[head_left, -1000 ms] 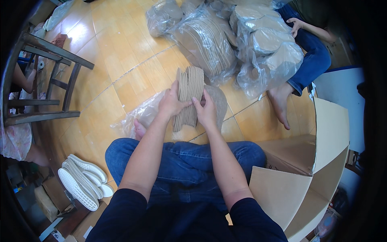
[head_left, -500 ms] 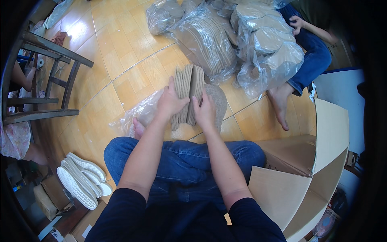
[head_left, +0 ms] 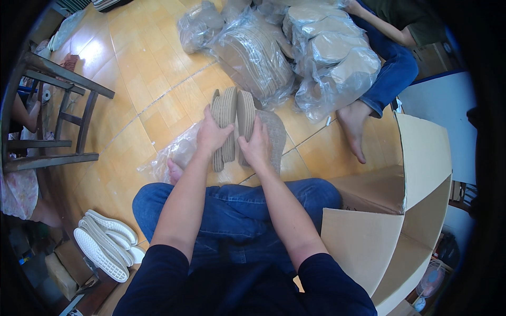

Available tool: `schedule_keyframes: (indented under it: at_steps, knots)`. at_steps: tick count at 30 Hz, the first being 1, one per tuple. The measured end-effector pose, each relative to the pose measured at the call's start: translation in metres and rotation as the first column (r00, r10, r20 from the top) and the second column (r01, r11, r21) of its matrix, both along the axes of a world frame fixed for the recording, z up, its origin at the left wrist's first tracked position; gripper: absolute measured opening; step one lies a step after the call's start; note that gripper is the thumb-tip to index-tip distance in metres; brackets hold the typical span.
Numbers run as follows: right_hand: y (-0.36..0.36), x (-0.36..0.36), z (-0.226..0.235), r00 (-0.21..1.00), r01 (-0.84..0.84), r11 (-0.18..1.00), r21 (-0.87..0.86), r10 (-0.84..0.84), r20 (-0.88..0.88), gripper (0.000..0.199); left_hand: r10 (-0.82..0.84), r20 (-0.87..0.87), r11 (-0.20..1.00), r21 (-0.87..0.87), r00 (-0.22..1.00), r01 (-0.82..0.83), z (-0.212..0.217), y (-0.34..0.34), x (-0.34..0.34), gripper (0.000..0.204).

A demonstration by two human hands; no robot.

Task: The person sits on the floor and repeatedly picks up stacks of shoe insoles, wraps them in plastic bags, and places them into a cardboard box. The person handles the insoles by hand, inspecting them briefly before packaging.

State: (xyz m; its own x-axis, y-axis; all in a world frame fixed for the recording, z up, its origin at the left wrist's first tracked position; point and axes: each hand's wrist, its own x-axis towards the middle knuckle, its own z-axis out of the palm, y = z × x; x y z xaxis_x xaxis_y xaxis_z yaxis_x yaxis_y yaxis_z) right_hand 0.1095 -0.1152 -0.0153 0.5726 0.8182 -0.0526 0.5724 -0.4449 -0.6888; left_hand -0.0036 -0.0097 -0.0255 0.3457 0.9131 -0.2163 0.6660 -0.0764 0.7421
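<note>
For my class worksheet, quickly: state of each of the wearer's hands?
Left hand: closed, holding the left bundle of flat grey-brown sole-shaped sheets.
Right hand: closed, holding the right bundle.

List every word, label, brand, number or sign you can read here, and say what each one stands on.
None can be read.
Tan, flat, sole-shaped sheets in stacks: no lettering visible.
White, grid-treaded soles: any marking too small to read.
Open brown cardboard box: no legible print.
Clear, shiny plastic bags: no legible print.
</note>
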Motion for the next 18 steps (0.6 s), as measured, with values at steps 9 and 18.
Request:
schedule_keyframes:
  at_steps: [9, 18]
  knots:
    - [-0.030, -0.033, 0.008, 0.921, -0.369, 0.929, -0.032, 0.361, -0.148, 0.059, 0.270, 0.358, 0.959, -0.021, 0.894, -0.281, 0.085, 0.035, -0.024, 0.065]
    - [-0.027, 0.022, 0.077, 0.740, 0.118, 0.887, 0.446, 0.221, -0.635, 0.088, -0.050, 0.575, 0.998, 0.068, 0.817, 0.014, 0.109, -0.051, 0.025, 0.068]
